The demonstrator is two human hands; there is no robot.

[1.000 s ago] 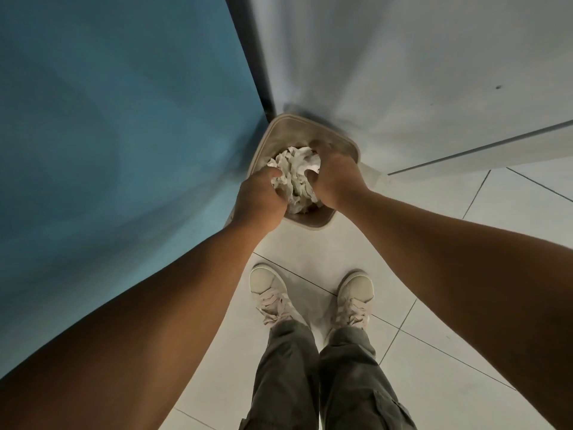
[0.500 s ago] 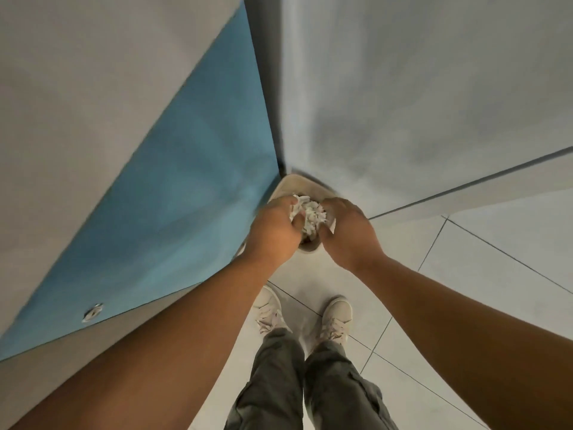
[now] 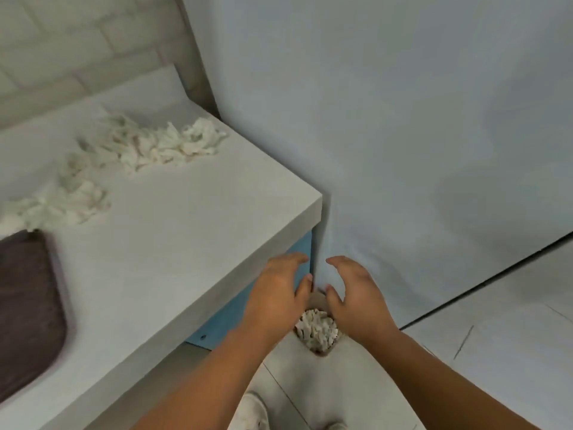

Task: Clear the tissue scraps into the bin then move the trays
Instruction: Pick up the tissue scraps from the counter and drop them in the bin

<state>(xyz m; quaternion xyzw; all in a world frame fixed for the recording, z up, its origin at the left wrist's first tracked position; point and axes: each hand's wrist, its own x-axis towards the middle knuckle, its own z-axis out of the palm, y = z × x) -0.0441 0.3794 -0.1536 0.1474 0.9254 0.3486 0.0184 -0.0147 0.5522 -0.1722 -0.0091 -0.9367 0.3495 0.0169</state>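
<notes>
Held left hand (image 3: 276, 293) and right hand (image 3: 356, 293) released, empty, over the bin (image 3: 322, 352).
Risked spillage by adding countertop scraps (image 3: 148, 144) to seemingly brimful tissue heap (image 3: 316, 330).

Both bare forearms reach forward, the left hand (image 3: 276, 293) and right hand (image 3: 356, 293) held empty, fingers loosely spread, palms facing.

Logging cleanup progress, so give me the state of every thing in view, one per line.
left hand: open, empty, above the bin
right hand: open, empty, above the bin
bin: on the floor, holding binned scraps
counter scraps: uncleared, strewn along the counter
dark tray: flat on the counter, partly out of frame
</notes>
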